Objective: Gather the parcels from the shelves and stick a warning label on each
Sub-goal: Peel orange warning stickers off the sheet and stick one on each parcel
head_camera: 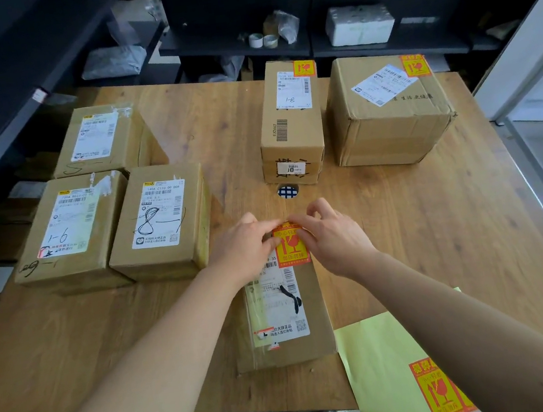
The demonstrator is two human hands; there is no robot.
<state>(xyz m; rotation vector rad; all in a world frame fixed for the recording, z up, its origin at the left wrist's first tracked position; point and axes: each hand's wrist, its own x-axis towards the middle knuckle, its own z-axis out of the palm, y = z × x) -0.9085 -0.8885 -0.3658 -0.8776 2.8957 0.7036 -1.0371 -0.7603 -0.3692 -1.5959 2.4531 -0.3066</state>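
A cardboard parcel (316,321) lies lengthwise on the wooden table (439,235) in front of me. An orange warning label (291,246) sits at its far end. My left hand (241,249) and my right hand (331,236) meet over the label's top edge, fingertips on it. Two parcels at the back, a tall narrow one (291,127) and a big square one (385,111), each carry an orange label. Three parcels on the left (95,139) (69,229) (162,223) show only white shipping labels.
A yellow-green backing sheet (387,363) with more orange labels lies at the near right table edge. Dark shelves (242,47) with tape rolls, bags and a foam block stand behind the table. A round cable hole (288,191) is in the tabletop.
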